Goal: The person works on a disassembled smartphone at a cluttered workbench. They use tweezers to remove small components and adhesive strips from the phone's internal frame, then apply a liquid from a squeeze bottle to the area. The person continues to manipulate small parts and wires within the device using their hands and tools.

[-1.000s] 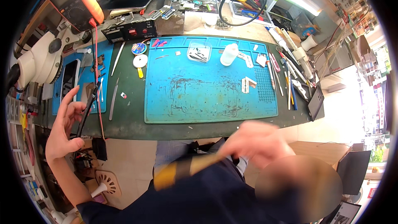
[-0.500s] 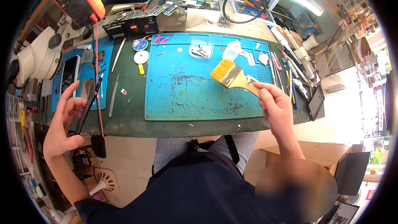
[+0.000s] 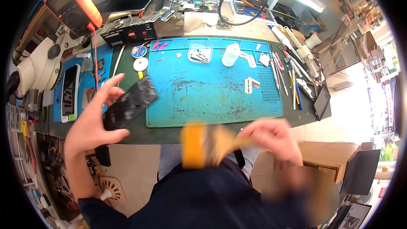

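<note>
My left hand (image 3: 91, 125) is closed on a black phone (image 3: 131, 101), thin and rectangular, gripped along its edges beside the left edge of the blue work mat (image 3: 195, 101). The phone lies tilted, its broad dark face showing pale smudges. A flat paintbrush (image 3: 216, 146) with yellow bristles and a wooden handle is in my right hand (image 3: 271, 140), fingers wrapped round the handle. It is blurred by motion, in front of the bench's near edge and above my lap, bristles pointing left toward the phone side.
On the mat stand a white bottle (image 3: 230, 55), a clear tub (image 3: 200, 53) of small parts and a razor blade (image 3: 248, 85). Screwdrivers and tweezers lie at the right. A microscope (image 3: 36, 68), another phone (image 3: 70, 93) and an orange multimeter (image 3: 74, 6) stand left.
The paintbrush has come down and left, from over the mat to the bench's near edge. My left hand has moved right and turned the phone from edge-on to show its face.
</note>
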`<state>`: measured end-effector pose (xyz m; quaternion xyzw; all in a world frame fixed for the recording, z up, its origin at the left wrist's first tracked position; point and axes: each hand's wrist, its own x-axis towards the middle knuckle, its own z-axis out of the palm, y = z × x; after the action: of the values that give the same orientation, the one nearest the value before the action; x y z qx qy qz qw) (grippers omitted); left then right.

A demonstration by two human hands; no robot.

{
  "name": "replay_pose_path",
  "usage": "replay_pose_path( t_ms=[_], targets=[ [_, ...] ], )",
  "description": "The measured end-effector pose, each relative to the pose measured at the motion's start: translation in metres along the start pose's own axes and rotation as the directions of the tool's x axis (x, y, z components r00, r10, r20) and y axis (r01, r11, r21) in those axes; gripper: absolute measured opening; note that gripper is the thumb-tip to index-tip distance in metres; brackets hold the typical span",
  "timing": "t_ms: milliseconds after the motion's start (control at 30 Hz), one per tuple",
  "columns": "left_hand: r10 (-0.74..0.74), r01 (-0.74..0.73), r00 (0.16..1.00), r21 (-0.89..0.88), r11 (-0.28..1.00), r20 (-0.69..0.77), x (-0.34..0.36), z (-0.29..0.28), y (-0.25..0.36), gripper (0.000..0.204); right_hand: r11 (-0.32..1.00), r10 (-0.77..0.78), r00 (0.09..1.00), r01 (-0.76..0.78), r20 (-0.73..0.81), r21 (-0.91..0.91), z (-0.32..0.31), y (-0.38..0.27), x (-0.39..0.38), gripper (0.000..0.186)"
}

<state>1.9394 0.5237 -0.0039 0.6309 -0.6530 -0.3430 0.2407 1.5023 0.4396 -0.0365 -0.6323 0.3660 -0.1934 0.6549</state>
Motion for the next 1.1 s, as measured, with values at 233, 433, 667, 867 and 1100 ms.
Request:
replay_pose_path(
  t_ms=[233,433,667,867,1100],
  targets=[
    [0.407,-0.442,0.892,0.198,0.875,0.195,0.09,0.088,0.033,0.104,0.976,-0.197,0.506,0.024,-0.84,-0.215,-0.088,0.069,-0.005,0.025],
    [0.374,-0.45,0.844,0.129,0.884,0.384,0.122,0.101,0.036,0.096,0.701,-0.46,0.399,-0.386,-0.793,-0.6,-0.102,0.089,0.0,0.022],
    [0.366,-0.41,0.905,0.214,0.887,0.215,0.133,0.108,0.041,0.045,0.343,-0.72,0.426,-0.468,-0.548,-0.815,-0.093,0.084,0.013,0.032],
    [0.57,-0.528,0.821,0.344,0.777,-0.026,0.146,0.137,0.043,0.024,0.627,-0.554,0.656,-0.075,-0.512,-0.775,-0.069,0.05,0.037,0.036],
    [0.541,-0.511,0.841,0.35,0.785,0.015,0.149,0.143,0.04,0.017,0.415,-0.625,0.761,0.135,-0.174,-0.9,-0.056,0.016,0.112,0.047]
  ],
)
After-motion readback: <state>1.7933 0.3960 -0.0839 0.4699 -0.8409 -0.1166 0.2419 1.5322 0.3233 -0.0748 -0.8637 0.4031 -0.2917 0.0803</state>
